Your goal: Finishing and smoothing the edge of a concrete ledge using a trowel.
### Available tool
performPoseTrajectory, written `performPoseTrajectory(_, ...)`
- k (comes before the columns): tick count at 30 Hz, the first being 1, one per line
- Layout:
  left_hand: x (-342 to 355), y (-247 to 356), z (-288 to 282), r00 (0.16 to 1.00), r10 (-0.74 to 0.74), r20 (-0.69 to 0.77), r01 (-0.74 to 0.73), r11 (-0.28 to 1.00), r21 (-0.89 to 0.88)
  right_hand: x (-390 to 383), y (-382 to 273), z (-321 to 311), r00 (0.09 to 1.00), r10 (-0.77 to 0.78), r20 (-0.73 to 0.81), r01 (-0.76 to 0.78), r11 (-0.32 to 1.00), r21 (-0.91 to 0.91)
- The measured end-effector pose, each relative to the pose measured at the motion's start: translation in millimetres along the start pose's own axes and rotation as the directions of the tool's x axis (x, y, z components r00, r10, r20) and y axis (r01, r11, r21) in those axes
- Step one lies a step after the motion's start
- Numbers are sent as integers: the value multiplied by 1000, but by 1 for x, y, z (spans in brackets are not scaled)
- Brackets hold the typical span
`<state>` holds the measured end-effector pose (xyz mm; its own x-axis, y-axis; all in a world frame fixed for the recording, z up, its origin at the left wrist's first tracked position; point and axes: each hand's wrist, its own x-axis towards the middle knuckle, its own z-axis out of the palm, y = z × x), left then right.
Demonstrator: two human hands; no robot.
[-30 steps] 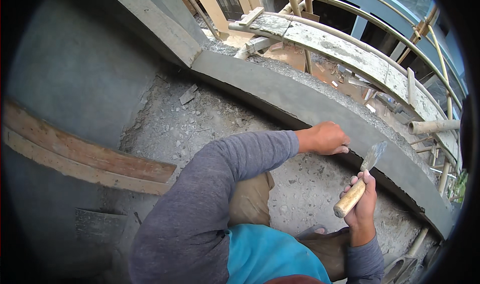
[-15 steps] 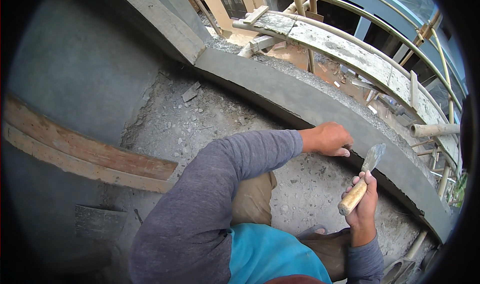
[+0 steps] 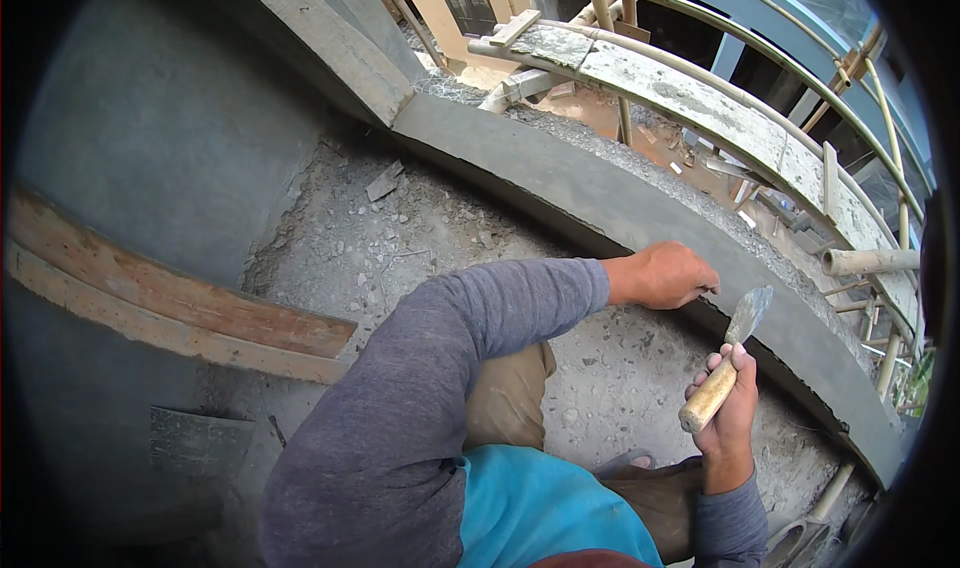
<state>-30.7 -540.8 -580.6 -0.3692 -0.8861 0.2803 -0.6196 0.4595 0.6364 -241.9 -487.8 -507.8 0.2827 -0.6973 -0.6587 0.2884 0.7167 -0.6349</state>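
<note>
My right hand (image 3: 733,413) is wrapped round the wooden handle of a small trowel (image 3: 708,398). Its flat, mortar-smeared metal blade points up and away, over the near edge of a smooth grey cement ledge (image 3: 570,183). To the left of the blade, my left hand (image 3: 668,276) is closed with its fingertips together, close to the same edge. Whatever its fingers hold, if anything, is hidden. Whether the left fingertips touch the ledge I cannot tell.
A plank (image 3: 270,313) lies at the left, near a flat dark board (image 3: 200,442). Rubble and a broken chunk (image 3: 384,181) cover the rough floor. Beyond the ledge stand bamboo scaffolding (image 3: 625,118) and a mortar-spattered walkway board (image 3: 690,108), with a drop below.
My left hand has shifted slightly right along the ledge edge, and its fingers have drawn closer together. The trowel stays almost still in my right hand.
</note>
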Motion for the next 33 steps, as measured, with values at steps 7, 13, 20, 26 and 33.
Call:
performPoseTrajectory(7,3,-2,1,996,43,80,-45,998,35,0,0,-3,1000,-5,21,5,1000,-30)
performPoseTrajectory(13,3,2,-2,994,65,90,-66,998,6,1,1,-5,1000,0,24,0,1000,-22)
performPoseTrajectory(20,1,8,-5,994,65,86,-65,998,-11,-1,0,-1,1000,2,-30,-3,999,-36)
performPoseTrajectory(26,1,6,-6,991,19,133,-22,1000,19,0,1,-2,1000,7,-25,-8,999,-35)
performPoseTrajectory(33,0,3,-6,991,9,135,-14,999,35,2,2,-1,1000,-2,-28,1,999,-46)
